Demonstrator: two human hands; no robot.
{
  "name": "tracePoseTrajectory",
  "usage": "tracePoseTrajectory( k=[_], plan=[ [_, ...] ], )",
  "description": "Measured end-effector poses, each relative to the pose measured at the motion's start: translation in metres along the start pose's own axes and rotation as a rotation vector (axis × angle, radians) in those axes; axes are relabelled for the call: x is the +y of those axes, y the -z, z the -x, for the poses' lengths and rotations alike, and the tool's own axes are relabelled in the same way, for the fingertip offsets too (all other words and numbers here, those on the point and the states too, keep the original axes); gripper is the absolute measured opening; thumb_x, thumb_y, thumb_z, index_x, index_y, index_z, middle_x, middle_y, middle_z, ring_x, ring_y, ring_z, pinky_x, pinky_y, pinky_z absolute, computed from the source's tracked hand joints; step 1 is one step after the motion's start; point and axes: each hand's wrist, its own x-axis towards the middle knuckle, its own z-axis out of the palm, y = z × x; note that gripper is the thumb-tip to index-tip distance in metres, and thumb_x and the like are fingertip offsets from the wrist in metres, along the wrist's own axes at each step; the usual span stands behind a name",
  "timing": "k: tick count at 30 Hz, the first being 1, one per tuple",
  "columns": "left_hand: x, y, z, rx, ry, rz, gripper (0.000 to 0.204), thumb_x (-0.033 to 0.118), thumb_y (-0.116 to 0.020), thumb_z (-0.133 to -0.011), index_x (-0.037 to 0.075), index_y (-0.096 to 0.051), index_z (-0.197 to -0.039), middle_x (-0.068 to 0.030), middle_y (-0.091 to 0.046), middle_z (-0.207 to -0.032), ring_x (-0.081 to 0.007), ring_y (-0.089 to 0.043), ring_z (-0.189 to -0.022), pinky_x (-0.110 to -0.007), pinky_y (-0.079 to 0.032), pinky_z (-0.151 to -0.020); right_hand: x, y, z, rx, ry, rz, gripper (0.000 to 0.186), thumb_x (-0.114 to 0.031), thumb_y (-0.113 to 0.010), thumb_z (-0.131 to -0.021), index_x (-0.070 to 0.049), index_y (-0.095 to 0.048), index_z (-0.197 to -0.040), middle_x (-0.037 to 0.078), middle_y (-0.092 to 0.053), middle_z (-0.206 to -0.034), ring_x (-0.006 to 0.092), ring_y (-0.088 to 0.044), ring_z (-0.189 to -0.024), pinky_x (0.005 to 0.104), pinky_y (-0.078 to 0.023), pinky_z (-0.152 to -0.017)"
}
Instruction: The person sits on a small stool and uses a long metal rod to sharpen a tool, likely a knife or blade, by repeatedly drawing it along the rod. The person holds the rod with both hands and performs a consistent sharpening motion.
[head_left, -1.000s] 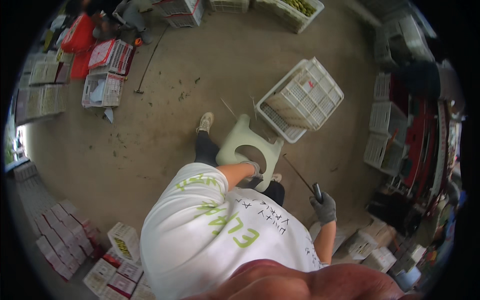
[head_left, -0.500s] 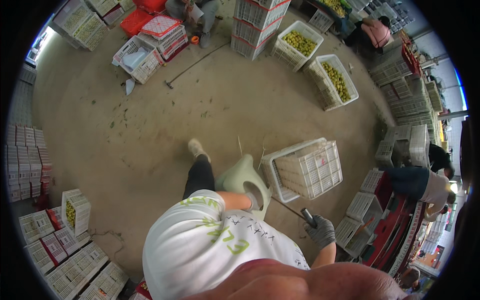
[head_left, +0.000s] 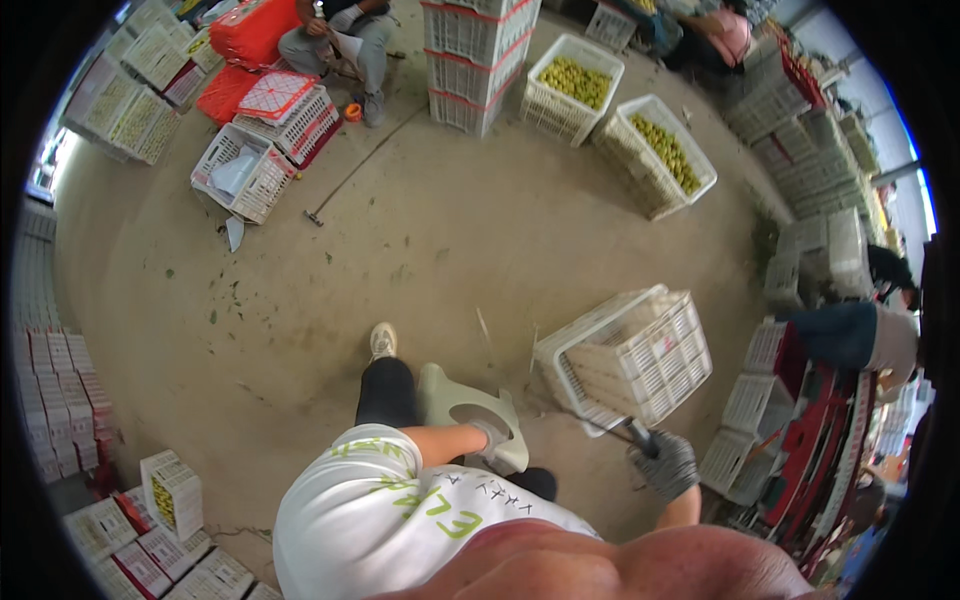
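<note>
My left hand (head_left: pixel 490 441), gloved, is closed on the edge of a pale green plastic stool (head_left: pixel 437 400), which hangs tilted beside my legs. The stool's body partly hides the fingers. In my gloved right hand (head_left: pixel 670 468) is the dark handle of a thin metal rod (head_left: pixel 640 434). Its shaft runs leftward past the near edge of a white plastic crate (head_left: pixel 585 390); whether the tip catches the crate cannot be made out. Another white crate (head_left: pixel 660 365) sits tilted inside that first one, on the floor to my front right.
Two crates of green-yellow fruit (head_left: pixel 575 85) stand ahead, beside a tall grey crate stack (head_left: pixel 470 70). A long-handled hook (head_left: pixel 315 217) lies on the floor. A person sits at the far left near red bundles (head_left: pixel 255 32). Crates and a red machine (head_left: pixel 805 440) line the right.
My view has shifted. The stool has swung closer to my body, and my right leg now shows beneath it. Both hands keep their hold; the rod's handle sits farther right.
</note>
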Motion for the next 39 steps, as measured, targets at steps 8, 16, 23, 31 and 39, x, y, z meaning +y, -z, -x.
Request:
tracePoseTrajectory(
  k=[8, 16, 23, 31, 39],
  plan=[
    [-0.053, 0.01, -0.009, -0.072, -0.001, 0.17, 0.081, 0.038, -0.07, -0.068, 0.021, -0.039, -0.141, -0.0156, -0.055, -0.127, -0.0334, -0.055, -0.114, -0.041, -0.043, -0.094, 0.044, -0.087, -0.031, 0.447, 0.14, 0.03, 0.02, -0.022, -0.072, -0.072, -0.005, -0.061, -0.077, 0.015, -0.057, -0.064, 0.0353, -0.056, -0.058, 0.0411, -0.043, -0.054],
    [-0.071, -0.01, -0.035, -0.06, 0.24, 0.32, 0.056, 0.047, -0.047, -0.088, 0.018, -0.046, -0.136, -0.0158, -0.046, -0.137, -0.0311, -0.041, -0.129, -0.039, -0.03, -0.106, 0.131, -0.148, -0.026, 0.957, 0.158, 0.161, 0.017, -0.015, -0.065, -0.079, -0.005, -0.054, -0.072, 0.009, -0.047, -0.062, 0.0266, -0.051, -0.06, 0.0378, -0.038, -0.055],
    [-0.093, -0.012, -0.049, 0.519, -0.541, 0.13, 0.047, 0.052, -0.051, -0.088, 0.006, -0.061, -0.089, -0.0144, -0.063, -0.088, -0.032, -0.061, -0.083, -0.043, -0.047, -0.074, 0.14, -0.179, -0.019, 1.205, 0.226, -0.248, 0.011, -0.009, -0.064, -0.08, -0.001, -0.058, -0.083, 0.01, -0.053, -0.072, 0.0212, -0.053, -0.066, 0.0328, -0.039, -0.055],
    [-0.037, 0.069, -0.034, 0.458, -0.748, 2.231, 0.066, 0.069, -0.052, -0.08, 0.007, -0.057, -0.1, -0.0123, -0.06, -0.106, -0.0251, -0.059, -0.088, -0.043, -0.047, -0.093, 0.062, -0.157, -0.027, 0.808, 0.716, 0.081, 0.023, -0.026, -0.067, -0.076, -0.006, -0.055, -0.073, 0.009, -0.05, -0.064, 0.0253, -0.052, -0.061, 0.0381, -0.043, -0.06],
    [-0.186, 0.141, 0.121, 1.515, -0.733, 2.049, 0.023, 0.035, -0.053, -0.092, 0.015, -0.054, -0.08, -0.0018, -0.055, -0.064, -0.0167, -0.051, -0.053, -0.037, -0.048, -0.058, -0.115, -0.251, -0.195, 0.707, 1.121, 0.045, 0.034, -0.043, -0.071, -0.068, -0.015, -0.06, -0.084, 0.003, -0.042, -0.062, 0.0235, -0.047, -0.055, 0.0378, -0.039, -0.054]
  ],
)
